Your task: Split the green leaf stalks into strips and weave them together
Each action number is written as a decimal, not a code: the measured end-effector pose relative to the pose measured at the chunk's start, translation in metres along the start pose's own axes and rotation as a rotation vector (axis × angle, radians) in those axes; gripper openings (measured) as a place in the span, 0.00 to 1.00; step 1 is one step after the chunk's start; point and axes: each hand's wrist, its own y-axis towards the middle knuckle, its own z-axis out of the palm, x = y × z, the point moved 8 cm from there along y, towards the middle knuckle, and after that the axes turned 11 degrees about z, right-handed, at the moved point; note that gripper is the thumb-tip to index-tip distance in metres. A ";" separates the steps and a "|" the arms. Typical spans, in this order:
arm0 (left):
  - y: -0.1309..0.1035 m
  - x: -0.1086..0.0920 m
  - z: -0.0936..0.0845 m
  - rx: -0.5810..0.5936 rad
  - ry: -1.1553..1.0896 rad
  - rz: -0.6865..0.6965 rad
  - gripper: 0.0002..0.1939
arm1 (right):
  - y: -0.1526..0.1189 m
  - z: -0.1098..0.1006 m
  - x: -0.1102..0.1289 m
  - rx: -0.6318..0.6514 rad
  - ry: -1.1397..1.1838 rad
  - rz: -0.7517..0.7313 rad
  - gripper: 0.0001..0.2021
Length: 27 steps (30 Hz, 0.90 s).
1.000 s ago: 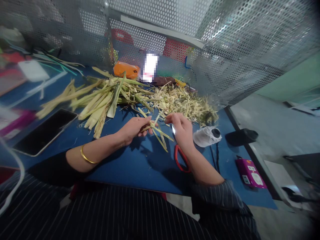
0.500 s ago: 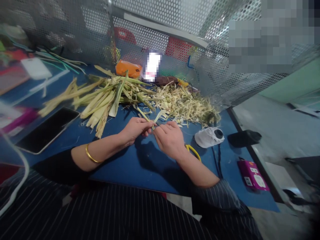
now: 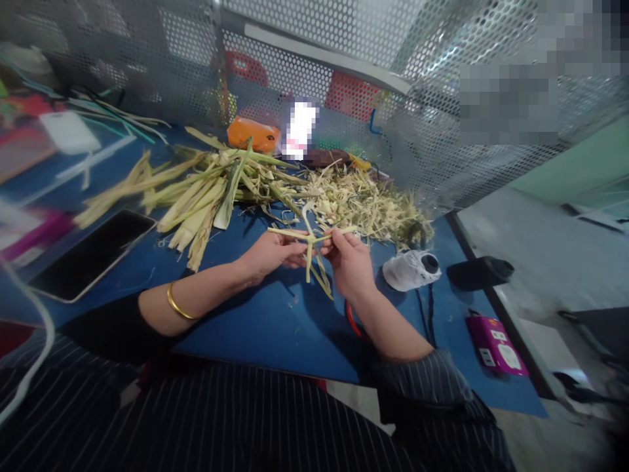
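Pale yellow-green corn husk strips (image 3: 310, 240) cross each other in the air over the blue table, their ends pointing several ways. My left hand (image 3: 268, 255) pinches them from the left, thumb on top. From the right, the fingertips of my right hand (image 3: 351, 265) are closed on a strip that sticks out past them. A looser, greenish strip (image 3: 322, 278) hangs below the crossing. Behind my hands lies a bundle of long dry corn husks (image 3: 196, 203), with a heap of husk shreds (image 3: 363, 203) to its right. A red curved handle (image 3: 352, 321) shows partly beside my right wrist.
A white thread spool (image 3: 411, 269) and a black spool (image 3: 480, 271) lie on the right, near a purple power strip (image 3: 496, 344). A phone (image 3: 93, 255) lies at left. An orange pouch (image 3: 253, 134) sits by the perforated metal screen (image 3: 295, 59).
My hands have moved apart and the right hand has turned. The strips now spread in a cross between them. The yellow loop by my right wrist is hidden; a red handle shows instead.
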 end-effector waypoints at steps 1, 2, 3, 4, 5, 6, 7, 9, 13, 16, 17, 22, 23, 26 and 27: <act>0.002 -0.001 -0.003 -0.010 0.033 -0.005 0.19 | 0.000 -0.003 0.005 -0.022 -0.011 -0.039 0.12; 0.004 -0.002 -0.008 -0.033 0.055 -0.009 0.18 | -0.001 -0.006 0.011 -0.041 -0.026 -0.085 0.12; 0.006 -0.003 -0.014 -0.063 0.059 -0.013 0.15 | -0.002 -0.007 0.016 -0.048 -0.048 -0.126 0.12; 0.007 -0.003 -0.018 -0.079 0.041 -0.025 0.13 | -0.002 -0.008 0.021 -0.045 -0.074 -0.157 0.12; 0.008 -0.002 -0.019 -0.062 0.002 -0.036 0.12 | -0.002 -0.008 0.025 -0.033 -0.099 -0.175 0.12; 0.009 -0.001 -0.017 -0.028 -0.040 -0.050 0.12 | -0.003 -0.007 0.027 -0.017 -0.121 -0.181 0.12; 0.007 0.000 -0.012 0.029 -0.069 -0.063 0.14 | -0.003 -0.005 0.028 0.001 -0.141 -0.182 0.12; 0.002 0.001 0.000 0.157 -0.047 -0.076 0.19 | -0.004 -0.001 0.026 0.029 -0.185 -0.173 0.12; -0.008 0.001 0.013 0.230 0.130 -0.020 0.25 | -0.009 0.012 0.019 0.094 -0.304 -0.144 0.12; -0.009 0.001 0.013 0.187 0.146 -0.003 0.26 | -0.013 0.016 0.021 0.098 -0.342 -0.180 0.08; -0.010 0.003 0.013 0.180 0.133 -0.020 0.25 | -0.014 0.015 0.024 0.083 -0.339 -0.201 0.07; -0.009 0.007 0.011 0.173 0.118 -0.046 0.22 | -0.013 0.014 0.026 0.068 -0.351 -0.227 0.08; -0.008 0.007 0.009 0.149 0.123 -0.026 0.22 | -0.013 0.014 0.025 0.071 -0.357 -0.219 0.09; -0.007 0.005 0.003 0.060 0.137 0.023 0.23 | -0.014 0.013 0.023 0.052 -0.356 -0.209 0.10; -0.007 0.005 0.003 0.061 0.149 0.032 0.21 | -0.014 0.012 0.023 0.041 -0.351 -0.212 0.11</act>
